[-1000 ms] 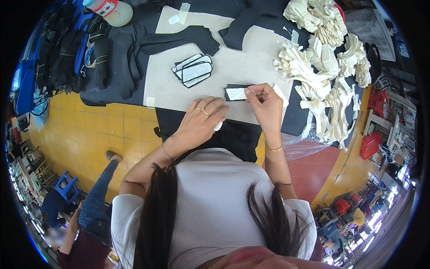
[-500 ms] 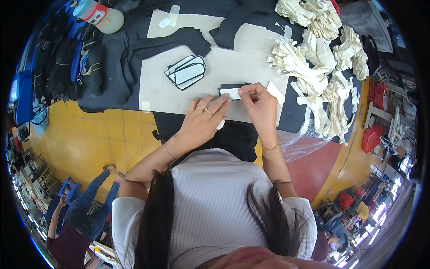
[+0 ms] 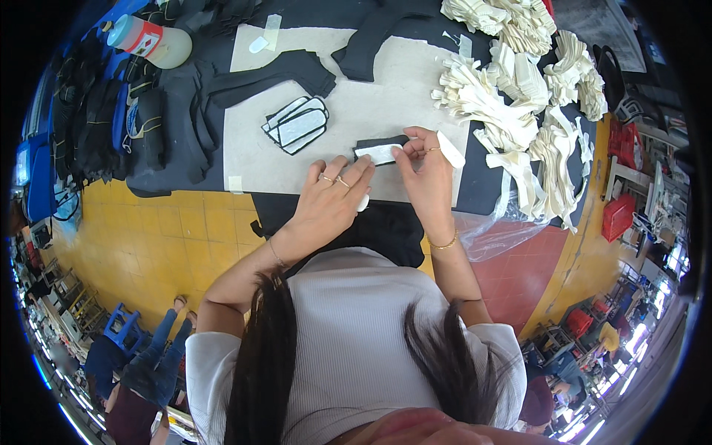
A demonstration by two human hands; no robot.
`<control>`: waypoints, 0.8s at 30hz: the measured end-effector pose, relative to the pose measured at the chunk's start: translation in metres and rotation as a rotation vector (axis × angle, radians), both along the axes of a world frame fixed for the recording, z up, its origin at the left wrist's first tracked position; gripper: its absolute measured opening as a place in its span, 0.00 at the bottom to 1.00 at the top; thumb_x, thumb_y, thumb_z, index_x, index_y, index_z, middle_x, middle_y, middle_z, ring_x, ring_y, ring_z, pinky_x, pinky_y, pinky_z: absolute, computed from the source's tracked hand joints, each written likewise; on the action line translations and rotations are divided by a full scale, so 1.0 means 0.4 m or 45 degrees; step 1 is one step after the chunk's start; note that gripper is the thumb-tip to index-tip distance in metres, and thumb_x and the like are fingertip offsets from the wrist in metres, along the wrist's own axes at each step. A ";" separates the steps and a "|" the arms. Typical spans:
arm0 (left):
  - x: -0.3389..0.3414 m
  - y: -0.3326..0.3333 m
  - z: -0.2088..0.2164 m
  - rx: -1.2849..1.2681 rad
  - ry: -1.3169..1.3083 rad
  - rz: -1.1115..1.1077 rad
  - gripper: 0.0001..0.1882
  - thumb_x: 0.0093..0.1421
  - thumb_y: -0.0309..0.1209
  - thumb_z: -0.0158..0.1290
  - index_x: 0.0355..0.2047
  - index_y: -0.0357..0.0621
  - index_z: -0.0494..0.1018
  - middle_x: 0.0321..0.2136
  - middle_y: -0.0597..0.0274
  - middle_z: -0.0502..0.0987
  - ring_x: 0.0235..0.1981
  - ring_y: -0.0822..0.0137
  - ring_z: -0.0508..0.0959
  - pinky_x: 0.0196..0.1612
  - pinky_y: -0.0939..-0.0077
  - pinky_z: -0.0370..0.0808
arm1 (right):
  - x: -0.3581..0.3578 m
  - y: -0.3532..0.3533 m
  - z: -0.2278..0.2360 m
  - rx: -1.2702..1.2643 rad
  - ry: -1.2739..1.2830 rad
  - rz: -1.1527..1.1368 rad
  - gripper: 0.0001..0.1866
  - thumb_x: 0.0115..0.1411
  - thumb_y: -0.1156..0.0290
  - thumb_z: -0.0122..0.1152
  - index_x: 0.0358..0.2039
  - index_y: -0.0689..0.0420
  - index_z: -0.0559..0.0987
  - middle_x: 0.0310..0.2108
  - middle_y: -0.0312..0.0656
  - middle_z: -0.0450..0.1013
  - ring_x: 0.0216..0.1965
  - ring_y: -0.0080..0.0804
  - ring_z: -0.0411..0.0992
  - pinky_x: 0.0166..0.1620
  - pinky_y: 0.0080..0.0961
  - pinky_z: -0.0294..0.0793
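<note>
A black fabric piece (image 3: 383, 142) with a white strip (image 3: 380, 154) over it lies on the pale sheet in front of me. My left hand (image 3: 331, 194) is open, palm down, with its fingertips pressing the strip's left end. A small white piece (image 3: 363, 202) shows beside its thumb; whether that hand grips it is hidden. My right hand (image 3: 430, 174) has thumb and index finger closed at the strip's right end. Another white piece (image 3: 451, 150) sticks out beside its knuckles. Left of these, several white patches with black borders (image 3: 297, 124) lie overlapping.
The pale sheet (image 3: 245, 148) is taped to the dark table. Black cut pieces (image 3: 289, 70) and a bottle (image 3: 152, 41) occupy the back left. Bundles of cream strips (image 3: 489, 104) cover the right, above a clear plastic bag (image 3: 482, 233). Another person (image 3: 141, 386) is behind at left.
The view has shifted slightly. More of the white strip and black piece shows between my hands, with the strip lying flatter. The person behind at left has moved.
</note>
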State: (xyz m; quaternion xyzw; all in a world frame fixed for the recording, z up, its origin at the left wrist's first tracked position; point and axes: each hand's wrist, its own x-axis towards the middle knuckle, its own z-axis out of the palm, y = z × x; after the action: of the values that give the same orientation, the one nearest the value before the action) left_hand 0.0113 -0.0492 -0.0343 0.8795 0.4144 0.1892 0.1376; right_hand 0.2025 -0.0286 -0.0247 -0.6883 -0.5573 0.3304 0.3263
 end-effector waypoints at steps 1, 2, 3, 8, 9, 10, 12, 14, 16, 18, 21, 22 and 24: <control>0.000 0.002 0.002 0.008 0.007 0.000 0.23 0.57 0.28 0.59 0.53 0.39 0.74 0.56 0.63 0.70 0.51 0.59 0.69 0.53 0.59 0.65 | 0.002 -0.001 -0.001 0.015 -0.049 -0.003 0.18 0.57 0.76 0.69 0.47 0.60 0.76 0.29 0.37 0.73 0.32 0.27 0.72 0.37 0.26 0.72; 0.001 0.004 0.004 0.014 0.008 -0.001 0.22 0.57 0.27 0.59 0.53 0.40 0.74 0.55 0.63 0.70 0.51 0.59 0.69 0.53 0.59 0.65 | 0.004 -0.002 -0.002 0.061 -0.090 0.013 0.18 0.56 0.75 0.70 0.47 0.59 0.76 0.30 0.37 0.72 0.33 0.29 0.71 0.38 0.28 0.70; 0.002 0.006 0.006 0.018 0.003 -0.001 0.21 0.57 0.27 0.59 0.52 0.40 0.74 0.55 0.63 0.71 0.51 0.59 0.70 0.53 0.59 0.65 | 0.010 -0.001 -0.003 0.107 -0.272 -0.002 0.18 0.56 0.73 0.70 0.47 0.57 0.77 0.32 0.38 0.71 0.35 0.31 0.70 0.40 0.31 0.67; 0.016 0.034 0.006 0.044 -0.030 0.003 0.16 0.57 0.29 0.58 0.46 0.40 0.75 0.47 0.61 0.73 0.50 0.60 0.71 0.51 0.60 0.66 | 0.009 -0.002 -0.021 0.300 -0.704 -0.018 0.18 0.57 0.62 0.69 0.47 0.50 0.78 0.36 0.39 0.71 0.41 0.37 0.68 0.47 0.38 0.54; 0.020 0.039 0.005 0.077 -0.034 0.002 0.16 0.57 0.30 0.58 0.45 0.39 0.75 0.46 0.60 0.73 0.50 0.60 0.71 0.50 0.60 0.66 | -0.002 -0.005 -0.029 0.303 -0.723 0.003 0.17 0.58 0.62 0.68 0.47 0.49 0.78 0.36 0.38 0.71 0.41 0.37 0.68 0.47 0.39 0.54; 0.023 0.041 0.005 0.061 -0.040 0.006 0.15 0.57 0.29 0.58 0.44 0.40 0.75 0.46 0.61 0.73 0.50 0.60 0.72 0.50 0.60 0.66 | -0.015 -0.007 -0.038 0.305 -0.743 0.021 0.17 0.58 0.61 0.67 0.47 0.49 0.78 0.36 0.38 0.71 0.41 0.37 0.68 0.47 0.40 0.54; 0.026 0.045 0.006 0.032 -0.055 0.020 0.14 0.57 0.27 0.58 0.44 0.42 0.75 0.46 0.61 0.73 0.50 0.60 0.72 0.52 0.60 0.65 | -0.020 -0.005 -0.050 0.286 -0.734 0.035 0.16 0.59 0.61 0.66 0.46 0.49 0.78 0.36 0.37 0.72 0.41 0.36 0.68 0.48 0.40 0.54; 0.026 0.047 0.007 0.043 -0.038 0.020 0.13 0.57 0.27 0.57 0.43 0.43 0.75 0.45 0.61 0.73 0.50 0.60 0.73 0.52 0.61 0.65 | -0.009 0.002 -0.055 0.237 -0.677 0.024 0.15 0.59 0.63 0.66 0.46 0.48 0.79 0.36 0.36 0.73 0.41 0.36 0.68 0.48 0.38 0.53; 0.022 0.048 0.009 0.015 -0.054 0.006 0.13 0.57 0.25 0.57 0.43 0.42 0.75 0.45 0.60 0.73 0.50 0.60 0.73 0.52 0.61 0.66 | 0.014 0.007 -0.048 0.233 -0.660 0.013 0.14 0.59 0.64 0.66 0.46 0.48 0.79 0.37 0.35 0.73 0.41 0.34 0.68 0.48 0.37 0.53; 0.017 0.052 0.008 -0.049 -0.105 -0.017 0.14 0.56 0.23 0.57 0.44 0.41 0.76 0.44 0.59 0.73 0.50 0.58 0.73 0.51 0.61 0.67 | 0.032 0.006 -0.035 0.282 -0.636 0.044 0.14 0.59 0.65 0.67 0.45 0.49 0.80 0.37 0.34 0.73 0.41 0.33 0.68 0.47 0.36 0.53; 0.012 0.058 0.005 -0.100 -0.349 0.082 0.16 0.55 0.22 0.57 0.45 0.36 0.75 0.43 0.55 0.73 0.45 0.54 0.74 0.48 0.61 0.71 | 0.041 -0.018 -0.009 0.364 -0.587 0.162 0.15 0.57 0.67 0.68 0.46 0.49 0.82 0.37 0.33 0.74 0.40 0.31 0.68 0.47 0.34 0.54; 0.014 0.059 0.004 -0.155 -0.377 0.118 0.17 0.55 0.23 0.58 0.46 0.36 0.75 0.43 0.54 0.73 0.44 0.54 0.75 0.47 0.61 0.72 | 0.040 -0.023 -0.004 0.347 -0.587 0.194 0.15 0.57 0.68 0.68 0.46 0.49 0.83 0.37 0.33 0.74 0.40 0.30 0.68 0.47 0.32 0.54; 0.018 0.060 0.002 -0.251 -0.434 0.199 0.19 0.54 0.23 0.60 0.48 0.35 0.75 0.43 0.52 0.72 0.41 0.53 0.76 0.45 0.62 0.75 | 0.036 -0.023 -0.004 0.350 -0.570 0.228 0.16 0.55 0.68 0.70 0.46 0.49 0.84 0.37 0.33 0.74 0.40 0.30 0.69 0.47 0.32 0.55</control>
State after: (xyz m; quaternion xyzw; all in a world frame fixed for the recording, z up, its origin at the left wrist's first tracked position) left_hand 0.0185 -0.0252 -0.0333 0.7823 0.4685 0.3040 0.2759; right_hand 0.2170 -0.0379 -0.0263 -0.6414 -0.7137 0.1190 0.2549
